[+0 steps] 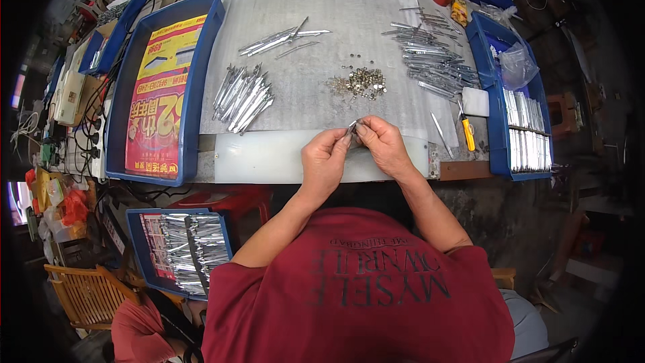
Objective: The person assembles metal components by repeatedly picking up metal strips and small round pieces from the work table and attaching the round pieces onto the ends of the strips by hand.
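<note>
The person's left hand point(324, 156) and right hand point(385, 145) met at the near side of the pale-covered tabletop point(302, 109), both closed in a pinch on a small metal piece point(352, 126). It sat between them, in front of the white board point(269, 156)'s far edge as the camera saw it.

The step looked like close finger work. To do it well, one hand probably had to steady the piece while the other made the fine adjustment, with pressure kept light so that nothing thin would bend. Staying low over the tabletop seemed wise (a dropped part could easily roll off). The pile of small fittings point(366, 84) lay just ahead, with metal strips point(243, 99) to its left and a heap of strips point(433, 60) to its right, so the wrists were best kept from brushing them.

Most of the metal piece was hidden by the hands; its full shape, and whether a fitting was joined to it, could not be told. Nor could it be seen which hand gripped harder, or whether either rested on the board. The fittings were too small to tell apart.
</note>
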### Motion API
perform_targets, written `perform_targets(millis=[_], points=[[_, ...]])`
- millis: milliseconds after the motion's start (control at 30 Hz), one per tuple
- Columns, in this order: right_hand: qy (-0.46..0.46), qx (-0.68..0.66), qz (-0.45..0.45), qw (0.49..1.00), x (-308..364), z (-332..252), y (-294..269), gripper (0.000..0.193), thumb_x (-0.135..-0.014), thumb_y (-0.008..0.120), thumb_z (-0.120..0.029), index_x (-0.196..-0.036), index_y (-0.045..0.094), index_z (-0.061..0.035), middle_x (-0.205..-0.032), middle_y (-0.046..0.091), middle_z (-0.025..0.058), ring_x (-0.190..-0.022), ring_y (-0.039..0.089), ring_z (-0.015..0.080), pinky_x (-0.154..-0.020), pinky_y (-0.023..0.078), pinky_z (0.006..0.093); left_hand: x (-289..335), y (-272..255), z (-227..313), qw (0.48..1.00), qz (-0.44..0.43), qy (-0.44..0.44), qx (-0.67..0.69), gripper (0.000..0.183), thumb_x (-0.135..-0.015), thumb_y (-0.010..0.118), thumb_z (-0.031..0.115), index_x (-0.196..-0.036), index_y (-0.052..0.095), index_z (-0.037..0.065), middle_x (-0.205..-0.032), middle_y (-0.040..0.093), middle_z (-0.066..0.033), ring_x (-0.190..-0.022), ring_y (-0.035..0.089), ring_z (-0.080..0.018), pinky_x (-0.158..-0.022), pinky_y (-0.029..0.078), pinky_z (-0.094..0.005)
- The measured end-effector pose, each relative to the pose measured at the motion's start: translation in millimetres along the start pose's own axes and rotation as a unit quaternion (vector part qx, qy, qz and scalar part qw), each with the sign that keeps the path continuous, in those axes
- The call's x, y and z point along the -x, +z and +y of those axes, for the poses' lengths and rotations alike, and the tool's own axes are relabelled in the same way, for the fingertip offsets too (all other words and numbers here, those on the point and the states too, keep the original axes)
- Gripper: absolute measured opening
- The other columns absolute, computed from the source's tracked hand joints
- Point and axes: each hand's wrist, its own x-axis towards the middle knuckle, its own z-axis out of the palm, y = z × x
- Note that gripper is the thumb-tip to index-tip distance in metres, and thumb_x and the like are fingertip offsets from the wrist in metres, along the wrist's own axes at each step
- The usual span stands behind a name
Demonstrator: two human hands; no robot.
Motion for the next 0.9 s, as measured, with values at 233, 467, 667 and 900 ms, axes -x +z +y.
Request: perform_targets(millis=[233, 467, 667, 900], points=[[0.004, 0.002, 0.012, 1.000, -0.1, -6.5, 3.0, 0.021, -0.085, 0.049, -0.018, -0.085, 0.056, 0.0024, -0.066, 0.051, -0.0008, -0.063, 0.043, 0.0049, -0.055, 0.037, 0.0204, -0.3, 0.4, 0.7, 1.000, 0.003, 0.014, -0.002, 0.013, -0.081, 0.053, 0.004, -0.090, 0.057, -0.003, -0.071, 0.054, 0.0013, -0.059, 0.044, -0.0016, -0.051, 0.035, -0.0147], [-0.009, 0.077, 0.041, 0.996, 1.7, -9.7, -9.1, 0.021, -0.082, 0.052, -0.017, -0.085, 0.057, 0.0039, -0.068, 0.056, 0.0042, -0.064, 0.049, 0.0082, -0.057, 0.041, 0.0235, -5.5, -7.4, -7.4, 0.999, 0.018, 0.002, -0.038, 0.013, -0.081, 0.053, 0.004, -0.091, 0.057, -0.004, -0.071, 0.054, 0.0014, -0.059, 0.043, -0.0016, -0.052, 0.035, -0.0148], [-0.067, 0.255, 0.155, 0.952, -20.3, -9.5, -46.8, 0.018, -0.075, 0.055, -0.011, -0.086, 0.058, 0.0034, -0.077, 0.059, 0.0165, -0.070, 0.058, 0.0243, -0.061, 0.044, 0.0304, -7.9, -11.3, -15.1, 0.997, 0.027, 0.003, -0.079, 0.013, -0.080, 0.053, 0.003, -0.091, 0.057, -0.005, -0.071, 0.053, 0.0013, -0.059, 0.042, -0.0020, -0.052, 0.035, -0.0152], [-0.136, 0.381, 0.110, 0.908, -38.1, -8.7, -53.3, 0.013, -0.073, 0.055, -0.009, -0.080, 0.057, 0.0029, -0.077, 0.058, 0.0172, -0.071, 0.055, 0.0319, -0.063, 0.043, 0.0364, -7.3, -11.9, -17.0, 0.994, 0.029, 0.028, -0.101, 0.013, -0.080, 0.054, 0.004, -0.090, 0.057, -0.005, -0.071, 0.054, 0.0011, -0.060, 0.043, -0.0026, -0.053, 0.036, -0.0158]])
